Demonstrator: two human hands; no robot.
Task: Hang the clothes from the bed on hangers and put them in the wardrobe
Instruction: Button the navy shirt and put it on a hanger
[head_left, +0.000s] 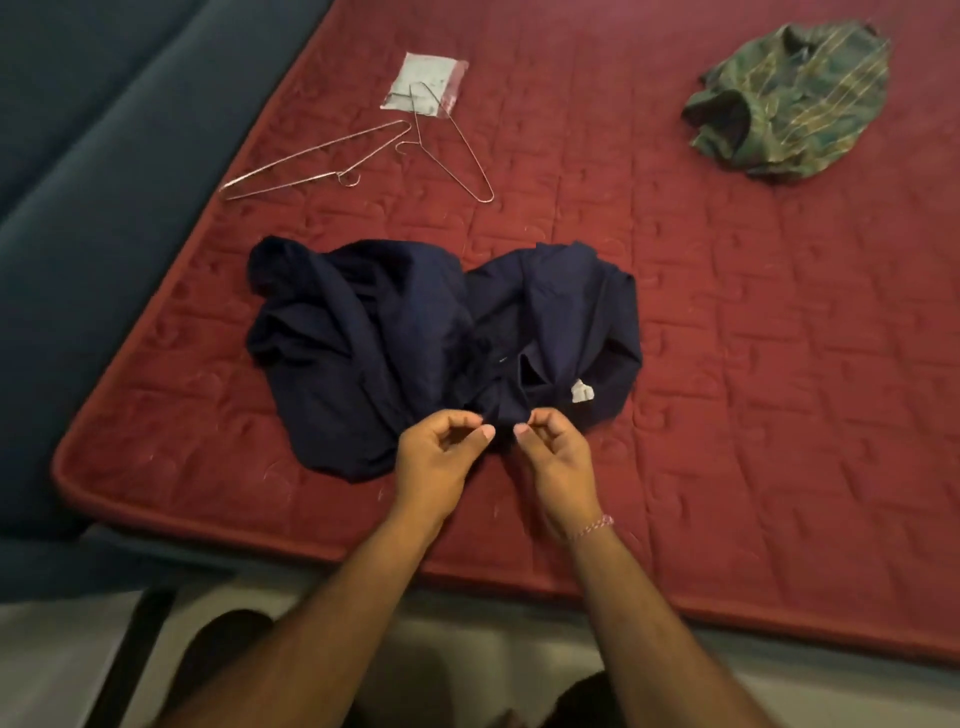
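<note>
Near edge of quilted red bed (727, 364): crumpled navy shirt (395, 338). Left hand (441, 452) and right hand (553, 447), fingers loosely curled, hover at its hem; grip cannot be told. Far left: two thin wire hangers (332, 161).

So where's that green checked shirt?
The green checked shirt lies crumpled at the far right of the red mattress, well away from the dark blue shirt and the wire hangers.
</note>
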